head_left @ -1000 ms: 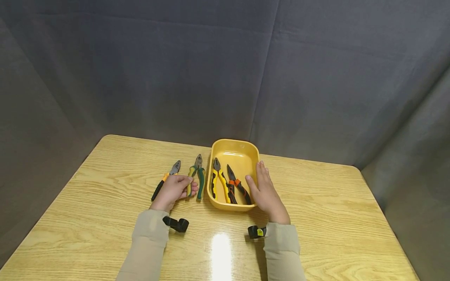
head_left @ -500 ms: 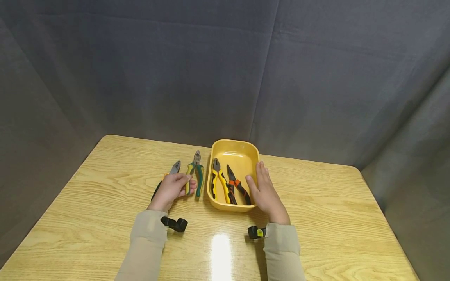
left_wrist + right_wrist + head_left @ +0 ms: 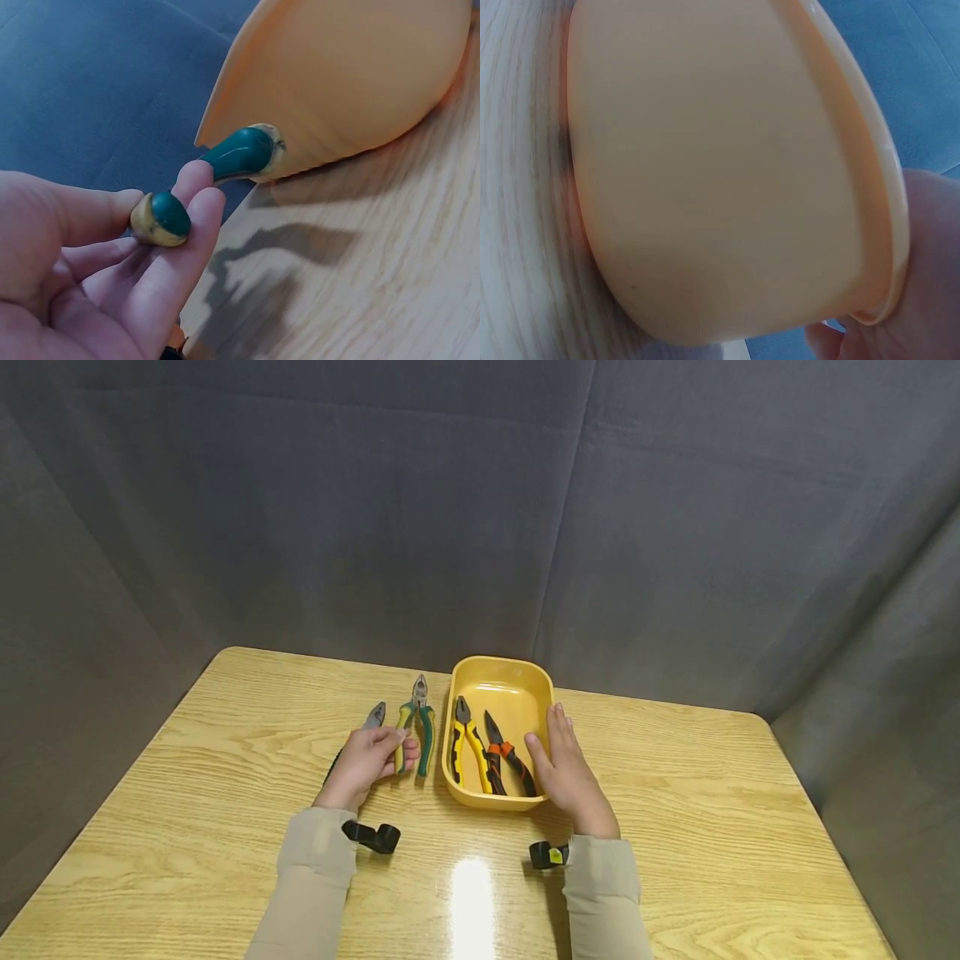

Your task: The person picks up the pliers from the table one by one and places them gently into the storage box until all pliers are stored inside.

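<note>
My left hand pinches one handle of the combination pliers with green and yellow grips, thumb on top and fingers beneath. Their jaws point toward the back. In the left wrist view, both green handle ends of these pliers stick up over the table, which bears their shadow. Just right of them stands a yellow plastic tray. My right hand rests against the tray's right rim, fingers straight along the side and thumb over the edge. Inside lie yellow-and-black pliers and black-and-orange long-nose pliers.
Another pair of pliers lies on the wooden table, mostly covered by my left hand. A grey curtain hangs behind the table and along its sides. A black wrist camera juts from the left sleeve.
My left hand has shifted slightly left and toward the back with the green and yellow pliers, covering more of the pliers behind it. The right hand and tray have stayed put.
</note>
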Demonstrator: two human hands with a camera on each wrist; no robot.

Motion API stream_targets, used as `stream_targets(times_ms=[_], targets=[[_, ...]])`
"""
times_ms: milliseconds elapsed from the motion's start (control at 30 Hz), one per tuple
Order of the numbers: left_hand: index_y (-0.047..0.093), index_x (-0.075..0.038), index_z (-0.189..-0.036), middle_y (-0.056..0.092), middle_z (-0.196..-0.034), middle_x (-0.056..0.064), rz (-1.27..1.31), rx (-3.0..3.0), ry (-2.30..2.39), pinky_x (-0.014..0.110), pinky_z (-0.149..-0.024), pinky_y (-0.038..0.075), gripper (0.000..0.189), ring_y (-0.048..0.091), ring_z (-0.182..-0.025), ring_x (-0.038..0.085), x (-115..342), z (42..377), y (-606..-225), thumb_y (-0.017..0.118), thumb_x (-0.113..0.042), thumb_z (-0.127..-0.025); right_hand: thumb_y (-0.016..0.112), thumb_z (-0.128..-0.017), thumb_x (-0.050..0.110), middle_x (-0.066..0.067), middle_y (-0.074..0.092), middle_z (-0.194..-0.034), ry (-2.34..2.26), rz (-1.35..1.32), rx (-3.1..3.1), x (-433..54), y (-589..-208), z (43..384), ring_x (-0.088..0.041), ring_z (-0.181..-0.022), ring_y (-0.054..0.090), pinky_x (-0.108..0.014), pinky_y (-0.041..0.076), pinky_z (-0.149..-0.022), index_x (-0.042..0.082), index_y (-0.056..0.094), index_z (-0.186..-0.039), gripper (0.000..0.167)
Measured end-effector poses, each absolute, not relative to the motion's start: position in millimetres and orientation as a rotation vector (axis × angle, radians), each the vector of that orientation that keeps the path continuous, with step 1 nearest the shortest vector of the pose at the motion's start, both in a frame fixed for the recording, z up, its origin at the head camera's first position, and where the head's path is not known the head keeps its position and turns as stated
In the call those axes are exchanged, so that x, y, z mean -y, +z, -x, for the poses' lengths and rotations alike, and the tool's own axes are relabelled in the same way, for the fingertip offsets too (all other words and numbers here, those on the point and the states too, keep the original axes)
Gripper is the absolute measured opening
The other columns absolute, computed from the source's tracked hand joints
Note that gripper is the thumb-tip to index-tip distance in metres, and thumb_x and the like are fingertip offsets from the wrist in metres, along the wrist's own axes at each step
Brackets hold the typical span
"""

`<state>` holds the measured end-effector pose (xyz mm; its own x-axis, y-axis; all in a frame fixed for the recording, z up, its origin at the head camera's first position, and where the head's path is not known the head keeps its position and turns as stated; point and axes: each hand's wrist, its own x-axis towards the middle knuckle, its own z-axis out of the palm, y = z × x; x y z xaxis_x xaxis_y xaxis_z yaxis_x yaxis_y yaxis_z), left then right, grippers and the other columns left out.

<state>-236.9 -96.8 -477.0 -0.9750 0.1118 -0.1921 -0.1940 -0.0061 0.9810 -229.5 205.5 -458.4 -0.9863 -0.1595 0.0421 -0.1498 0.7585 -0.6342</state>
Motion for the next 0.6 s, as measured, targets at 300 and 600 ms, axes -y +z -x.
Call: stream_targets(times_ms=[300,600], targets=[[0.057,0.018,-0.128,0.067,-0.106,0.020,0.049,-2.028,2.138,0.026,-0.080,0.059,0.039,0.068,-0.087,0.014,97.4,236.1,-472.8,0.045,-0.015,-0.110,0.034,-0.111,0.045,-0.015,0.000,-0.170,-1.052,0.251,-2.931,-205.5,-458.9,229.4,-0.037,-0.155,-0.001,-0.057,0.010,-0.122,0.003,0.007,-0.163,0.073],[0.055,0.016,-0.133,0.067,-0.113,0.022,0.027,-2.018,2.149,0.030,-0.087,0.058,0.040,0.070,-0.091,0.013,95.7,234.4,-467.9,0.045,-0.015,-0.110,0.032,-0.110,0.048,-0.016,-0.001,-0.170,-1.040,0.261,-2.933,-205.7,-458.2,229.4,-0.038,-0.155,-0.001,-0.058,0.010,-0.122,0.002,0.006,-0.163,0.074]])
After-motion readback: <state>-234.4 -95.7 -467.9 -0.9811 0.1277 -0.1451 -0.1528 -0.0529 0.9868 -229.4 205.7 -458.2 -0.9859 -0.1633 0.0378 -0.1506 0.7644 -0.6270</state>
